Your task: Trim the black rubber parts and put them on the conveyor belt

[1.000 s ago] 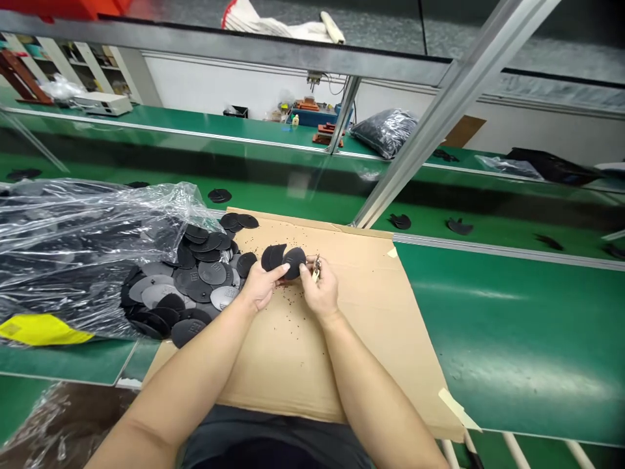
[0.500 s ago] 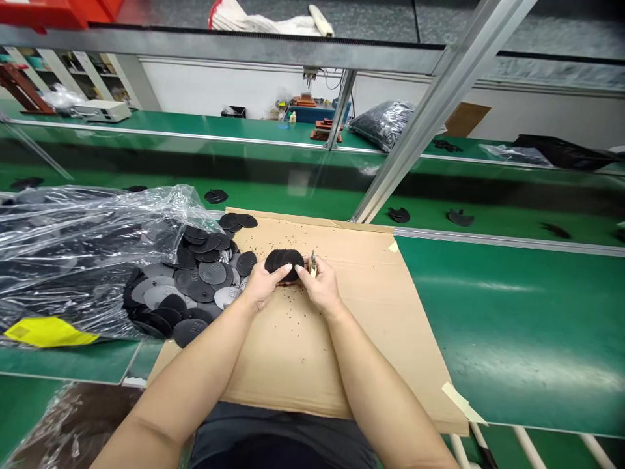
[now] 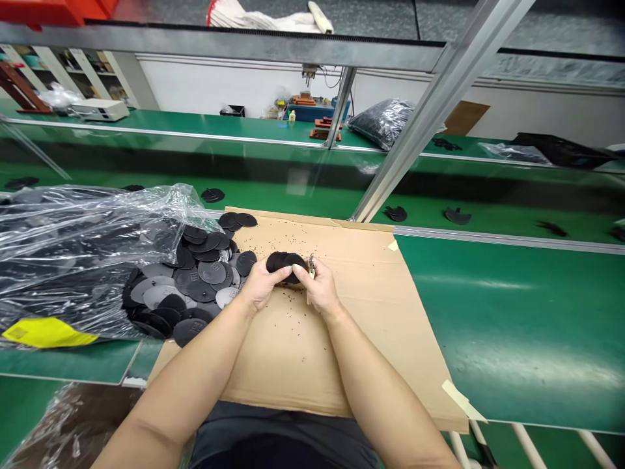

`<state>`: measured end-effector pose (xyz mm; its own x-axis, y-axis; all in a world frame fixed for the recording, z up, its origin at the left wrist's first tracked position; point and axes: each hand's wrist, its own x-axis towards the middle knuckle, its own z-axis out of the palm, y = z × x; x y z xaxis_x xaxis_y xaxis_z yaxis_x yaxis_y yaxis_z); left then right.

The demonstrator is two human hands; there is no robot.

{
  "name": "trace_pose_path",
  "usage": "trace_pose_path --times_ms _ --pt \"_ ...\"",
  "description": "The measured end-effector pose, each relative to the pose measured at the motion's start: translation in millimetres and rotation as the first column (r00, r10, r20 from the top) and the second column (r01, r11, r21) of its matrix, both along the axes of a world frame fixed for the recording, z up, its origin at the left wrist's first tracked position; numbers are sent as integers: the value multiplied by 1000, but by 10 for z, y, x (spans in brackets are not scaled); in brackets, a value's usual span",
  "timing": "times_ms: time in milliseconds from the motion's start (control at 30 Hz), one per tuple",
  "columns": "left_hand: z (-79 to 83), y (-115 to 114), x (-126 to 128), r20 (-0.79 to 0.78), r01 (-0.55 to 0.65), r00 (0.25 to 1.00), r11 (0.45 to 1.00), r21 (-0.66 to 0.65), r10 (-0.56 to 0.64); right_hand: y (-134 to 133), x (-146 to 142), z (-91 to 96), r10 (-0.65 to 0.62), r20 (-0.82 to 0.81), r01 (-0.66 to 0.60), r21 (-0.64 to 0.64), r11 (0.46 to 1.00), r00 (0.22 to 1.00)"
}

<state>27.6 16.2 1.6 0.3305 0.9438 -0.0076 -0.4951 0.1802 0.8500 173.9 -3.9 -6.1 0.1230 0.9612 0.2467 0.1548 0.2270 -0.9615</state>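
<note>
Several round black discs (image 3: 286, 263) lie fanned and overlapping between my two hands, above the cardboard sheet (image 3: 375, 326). My left hand (image 3: 260, 284) grips their left side, thumb on top. The thumb of my right hand (image 3: 319, 286) presses on their right edge. That same hand also holds a small pair of nippers (image 3: 311, 268), with a metal tip pointing up and pale yellow handles partly hidden by the fingers. Left of my hands, a heap of loose black discs (image 3: 200, 277) spills from a clear plastic bag (image 3: 97, 241). Tiny black scraps dot the cardboard.
A green conveyor belt (image 3: 293, 189) beyond the cardboard carries small groups of black discs (image 3: 458, 215). A slanted metal post (image 3: 439, 104) rises at the cardboard's far edge. Green table surface (image 3: 512, 312) lies to the right. A white glove (image 3: 258, 18) rests on the upper shelf.
The fanned discs have tilted and shifted slightly between my hands, and the nippers have turned a little. Disc groups on the far belt have drifted slightly left.
</note>
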Motion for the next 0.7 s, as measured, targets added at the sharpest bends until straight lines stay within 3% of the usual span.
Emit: trace_pose_path --times_ms 267,433,567,700 --pt "23 -36 16 4 17 1000 1000 -21 -17 -2 27 35 -35 59 33 38 999 998" --pt "33 -4 7 1 -14 1000 991 -135 14 -44 -50 49 -65 77 60 66 996 995" --pt "11 49 -23 5 -12 1000 966 -259 14 -89 -103 68 47 28 -51 152 987 998" --pt "13 49 -37 52 71 997 953 -296 -58 -96 -100 68 -35 195 -22 282 959 980"
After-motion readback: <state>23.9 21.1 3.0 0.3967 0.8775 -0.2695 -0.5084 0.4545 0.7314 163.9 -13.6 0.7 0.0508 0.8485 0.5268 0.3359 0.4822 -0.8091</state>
